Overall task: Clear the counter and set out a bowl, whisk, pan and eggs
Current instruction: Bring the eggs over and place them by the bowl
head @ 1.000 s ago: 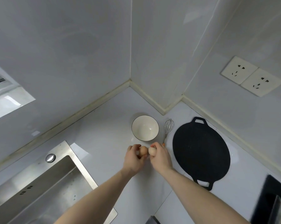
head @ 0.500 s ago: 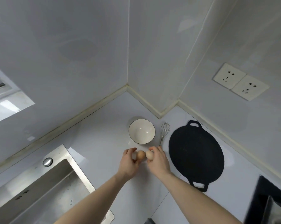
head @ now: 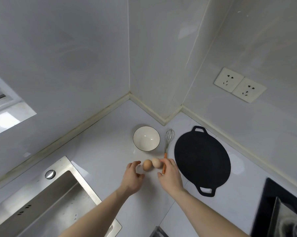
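Step in hand looks like letting go of the eggs on the counter (head: 100,151), last item of the set.

Two eggs lie side by side, touching: darker egg (head: 147,165) just ahead of the left hand (head: 133,177), paler egg (head: 156,162) at the right hand's (head: 170,175) fingertips. Left hand is off its egg, fingers loosely spread, a small gap between fingertips and shell. Right hand also loose, holding nothing; whether its forefinger touches the paler egg I cannot tell. The two hands stand apart, eggs between and just beyond them.

Bowl (head: 146,138) sits past the eggs, further from both hands. Whisk (head: 168,146) lies just right of the bowl, its orange handle running back under the right fingers. Pan (head: 202,160) is outboard of the right hand, near the wrist.

To do it well:
- draw both hands straight back, slow, so no finger flicks a shell
- eggs roll on a smooth top; wait for them to sit still before leaving
- right hand should lift clear of the whisk handle, not drag it into the paler egg
- if one starts rolling, cup it, don't pinch

Sink (head: 46,202) is outboard of the left arm; that's the side a loose egg could run to.
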A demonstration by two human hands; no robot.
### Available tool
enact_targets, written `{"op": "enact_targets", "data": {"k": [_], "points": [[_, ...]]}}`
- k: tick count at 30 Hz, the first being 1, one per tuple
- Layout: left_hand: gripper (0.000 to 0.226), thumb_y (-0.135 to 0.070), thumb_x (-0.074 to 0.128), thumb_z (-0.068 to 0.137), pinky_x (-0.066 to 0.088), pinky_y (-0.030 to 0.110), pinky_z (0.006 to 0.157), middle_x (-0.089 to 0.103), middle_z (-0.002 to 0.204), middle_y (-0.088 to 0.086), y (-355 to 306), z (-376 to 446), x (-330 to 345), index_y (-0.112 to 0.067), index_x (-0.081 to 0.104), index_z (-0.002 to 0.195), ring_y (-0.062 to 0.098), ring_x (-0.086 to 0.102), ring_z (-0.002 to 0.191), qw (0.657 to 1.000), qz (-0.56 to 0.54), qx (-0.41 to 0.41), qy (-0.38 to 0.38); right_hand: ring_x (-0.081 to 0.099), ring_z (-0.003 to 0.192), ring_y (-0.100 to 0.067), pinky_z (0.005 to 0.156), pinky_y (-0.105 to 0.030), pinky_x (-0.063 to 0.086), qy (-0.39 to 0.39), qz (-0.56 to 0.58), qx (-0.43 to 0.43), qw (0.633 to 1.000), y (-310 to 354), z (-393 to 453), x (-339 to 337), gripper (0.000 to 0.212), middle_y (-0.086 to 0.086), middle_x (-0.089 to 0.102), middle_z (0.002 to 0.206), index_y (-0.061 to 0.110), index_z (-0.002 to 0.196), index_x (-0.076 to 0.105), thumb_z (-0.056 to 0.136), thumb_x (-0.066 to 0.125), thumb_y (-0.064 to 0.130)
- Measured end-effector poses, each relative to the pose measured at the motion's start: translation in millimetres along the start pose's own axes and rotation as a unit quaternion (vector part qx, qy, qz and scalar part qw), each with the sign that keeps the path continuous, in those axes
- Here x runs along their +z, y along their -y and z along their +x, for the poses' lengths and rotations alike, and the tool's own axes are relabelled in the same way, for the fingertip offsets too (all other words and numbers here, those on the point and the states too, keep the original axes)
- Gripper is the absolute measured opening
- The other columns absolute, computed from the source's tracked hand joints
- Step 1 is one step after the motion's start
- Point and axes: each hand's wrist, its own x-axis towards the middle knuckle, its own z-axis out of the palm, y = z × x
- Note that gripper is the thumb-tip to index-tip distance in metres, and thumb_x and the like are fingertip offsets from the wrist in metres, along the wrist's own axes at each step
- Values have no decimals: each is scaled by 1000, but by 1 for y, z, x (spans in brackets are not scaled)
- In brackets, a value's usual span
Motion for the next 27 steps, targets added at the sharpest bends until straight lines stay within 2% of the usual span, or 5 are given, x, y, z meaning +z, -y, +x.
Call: {"op": "enact_targets", "data": {"k": [6,11,14,21,27], "points": [[57,-12,60,93,51,25,86,40,146,3,0,-14,-6,-18,45,147,8,70,85,1000,-17,3,4,52,110,-6,88,-21,45,-19,32,2,999,-1,-33,-4,44,17,48,115,33,122,56,87,71,12],[56,-13,62,93,47,13,69,39,144,4,-1,-36,-17,-19,46,146,6,70,86,1000,-10,9,5,49,121,-2,97,-22,45,-15,54,22,998,-6,-68,-20,46,22,46,128,35,127,54,89,68,13],[57,-15,64,94,50,15,64,36,144,0,-7,-57,-24,-21,45,147,10,67,97,1000,1,18,7,44,125,-1,99,-18,40,-10,71,38,997,-11,-94,-34,52,22,43,135,35,135,50,91,66,14],[50,-21,67,92,54,33,94,39,140,-11,-56,-116,-14,-28,50,139,17,59,115,980,123,143,62,38,136,2,107,-17,35,-41,95,62,993,-39,-174,-85,60,26,36,146,38,145,41,92,64,22],[50,-26,68,92,36,22,111,42,147,-9,-142,-183,48,-27,53,140,13,48,132,903,231,333,142,36,142,-1,111,-11,24,-113,103,99,983,-79,-285,-143,62,19,34,154,34,148,42,92,67,28]]}}
